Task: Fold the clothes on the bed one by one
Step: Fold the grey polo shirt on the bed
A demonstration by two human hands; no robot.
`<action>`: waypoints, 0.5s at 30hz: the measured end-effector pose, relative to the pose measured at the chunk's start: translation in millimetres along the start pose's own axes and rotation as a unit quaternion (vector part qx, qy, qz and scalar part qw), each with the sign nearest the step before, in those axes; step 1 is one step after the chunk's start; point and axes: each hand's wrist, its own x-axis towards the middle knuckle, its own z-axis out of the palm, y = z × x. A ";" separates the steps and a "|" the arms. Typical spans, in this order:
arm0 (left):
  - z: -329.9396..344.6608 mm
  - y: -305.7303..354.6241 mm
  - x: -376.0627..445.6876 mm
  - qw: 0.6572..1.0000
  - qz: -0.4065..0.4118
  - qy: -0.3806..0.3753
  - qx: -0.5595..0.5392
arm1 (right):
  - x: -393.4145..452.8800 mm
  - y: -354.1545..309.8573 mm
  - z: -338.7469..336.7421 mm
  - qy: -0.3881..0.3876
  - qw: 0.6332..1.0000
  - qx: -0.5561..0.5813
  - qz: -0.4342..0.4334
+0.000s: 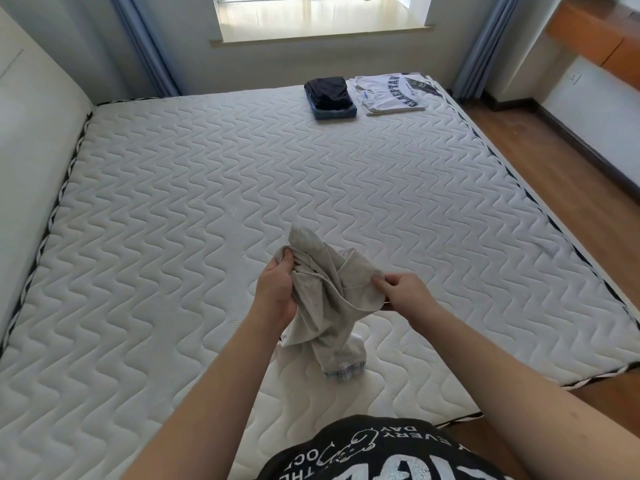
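A: Where's the garment (329,299) now?

B: Held up off the mattress (173,220), at about six o'clock from its centre. The left hand (277,292) has a bunched fistful of it; the right hand (401,292) pinches an edge between thumb and fingers. It hangs twisted, lower end nearly brushing the mattress.

A: What could go wrong?

B: The cloth is wound on itself. If it's laid down like that, I'd guess the twist gets folded in and the result comes out lumpy. The right pinch is also thin; a hard shake could tug the edge free and drop that side.

A: And the finished piles?

B: Two at one o'clock, near the far edge: a dark stack (330,98) and a white tee (391,93) just beside it. Well apart from the hands, so little risk of knocking them.

A: Any writing?

B: The tee carries arched dark letters, too warped to read with confidence. The person's black shirt (374,452) shows "EVERY DAY", upside down from here. The rest is cut off.
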 end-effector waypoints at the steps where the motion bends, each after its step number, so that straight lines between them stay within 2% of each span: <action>1: -1.9 -1.0 -0.9 1.000 -0.004 -0.002 0.010 | -0.7 -1.0 -1.0 0.018 1.000 -0.008 -0.021; 3: -5.4 -4.0 -3.1 0.999 -0.010 -0.004 0.038 | -1.5 -4.6 -3.5 0.047 0.997 -0.003 -0.058; 6: -8.3 -9.8 -6.4 0.998 0.000 -0.010 0.061 | -3.7 -12.8 -2.9 0.042 0.993 0.084 -0.074; 12: -8.3 -13.5 -14.7 0.996 0.014 -0.040 0.078 | -13.7 -20.5 14.5 -0.069 0.991 0.087 -0.069; 15: -6.7 -11.9 -20.6 0.989 0.029 -0.053 0.132 | -12.6 -21.9 20.7 -0.090 0.993 0.058 -0.052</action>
